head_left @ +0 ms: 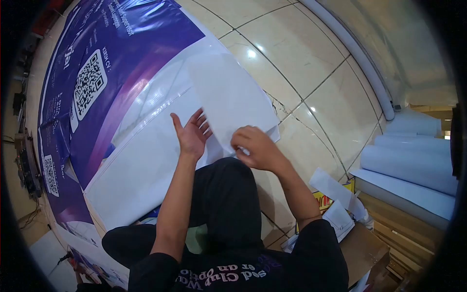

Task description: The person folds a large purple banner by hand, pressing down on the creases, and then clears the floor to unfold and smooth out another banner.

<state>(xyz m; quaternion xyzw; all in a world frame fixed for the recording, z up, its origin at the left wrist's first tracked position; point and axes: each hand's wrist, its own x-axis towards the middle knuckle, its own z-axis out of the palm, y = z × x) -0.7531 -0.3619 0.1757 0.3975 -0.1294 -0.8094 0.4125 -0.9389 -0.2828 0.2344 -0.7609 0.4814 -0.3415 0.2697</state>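
Note:
My right hand is closed at the near edge of a white sheet, its fingers curled in on the sheet's corner. My left hand has its fingers spread and its thumb up, and some fingertips pass behind the sheet's left edge. Under the sheet lies more white material, which reaches left along a large purple printed banner with a QR code.
Large white rolls lie at the right. A cardboard box with paper scraps stands by my right elbow. A long grey tube crosses the tiled floor at the upper right. Devices are at the far left.

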